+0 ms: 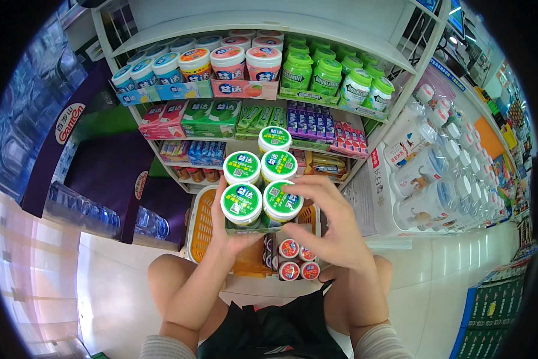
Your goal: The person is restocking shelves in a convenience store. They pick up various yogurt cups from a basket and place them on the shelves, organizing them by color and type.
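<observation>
My left hand (226, 238) supports a shallow cardboard display tray (244, 230) from below and along its left side. Several white gum tubs with green lids (240, 203) stand upright in it, some in two rows, with one more at the far end. Over the front right tub (281, 200) is my right hand (329, 220), fingers spread across the lid's edge and thumb by the tray's front corner. Whether it grips that tub cannot be told. Below them an orange-and-white plastic basket (201, 224) sits on the floor between my legs, partly hidden by the tray and hands.
Red-lidded tubs (289, 248) are at the basket's front right. Ahead stands a white shelf rack (269, 20) holding gum tubs, green Doublemint bottles (326, 76) and boxed gum (210, 117). Wrapped packs of water bottles (426, 175) flank the right; a purple display stand (98, 166) flanks the left.
</observation>
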Demonstrator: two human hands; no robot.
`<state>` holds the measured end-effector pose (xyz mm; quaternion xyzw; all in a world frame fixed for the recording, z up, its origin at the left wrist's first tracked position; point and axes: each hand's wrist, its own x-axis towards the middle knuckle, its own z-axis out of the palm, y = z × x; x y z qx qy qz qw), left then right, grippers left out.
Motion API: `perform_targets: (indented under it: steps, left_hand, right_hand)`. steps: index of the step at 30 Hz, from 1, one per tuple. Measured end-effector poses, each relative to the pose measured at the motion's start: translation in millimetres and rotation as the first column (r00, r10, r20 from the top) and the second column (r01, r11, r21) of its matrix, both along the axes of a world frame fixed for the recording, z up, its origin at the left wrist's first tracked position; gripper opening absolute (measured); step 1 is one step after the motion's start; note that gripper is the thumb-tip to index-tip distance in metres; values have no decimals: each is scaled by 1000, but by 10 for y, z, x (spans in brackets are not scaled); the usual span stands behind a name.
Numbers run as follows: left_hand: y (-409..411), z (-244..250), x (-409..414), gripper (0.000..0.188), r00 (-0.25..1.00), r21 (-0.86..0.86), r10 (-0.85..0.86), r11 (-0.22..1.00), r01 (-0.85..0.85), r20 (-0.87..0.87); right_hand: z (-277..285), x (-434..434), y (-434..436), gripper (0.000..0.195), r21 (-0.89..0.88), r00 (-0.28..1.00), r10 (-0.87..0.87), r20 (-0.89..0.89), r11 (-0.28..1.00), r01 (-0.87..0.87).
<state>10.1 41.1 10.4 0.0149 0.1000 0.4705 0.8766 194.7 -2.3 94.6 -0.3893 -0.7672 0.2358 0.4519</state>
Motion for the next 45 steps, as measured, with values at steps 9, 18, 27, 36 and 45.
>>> perform_targets:
  steps: [9, 18, 27, 36, 45]
  left_hand:
    - [-20, 157, -16, 55, 998, 4, 63, 998, -63, 16]
    - [-10, 163, -59, 57, 999, 58, 24, 998, -27, 39]
    - [-36, 158, -72, 58, 991, 130, -32, 991, 14, 134]
    - [-122, 133, -16, 56, 985, 313, 174, 936, -161, -11]
    - [-97, 105, -96, 59, 995, 185, 38, 981, -55, 95]
  right_hand:
    - [-81, -309, -126, 36, -73, 948, -316, -37, 947, 312]
    - [47, -131, -9, 36, 186, 994, -75, 79, 981, 60]
    - [103, -137, -36, 39, 231, 972, -101, 214, 972, 50]
    - [41, -511, -42, 42, 419, 904, -281, 321, 899, 131]
    - [42, -572, -67, 40, 341, 914, -194, 357, 938, 65]
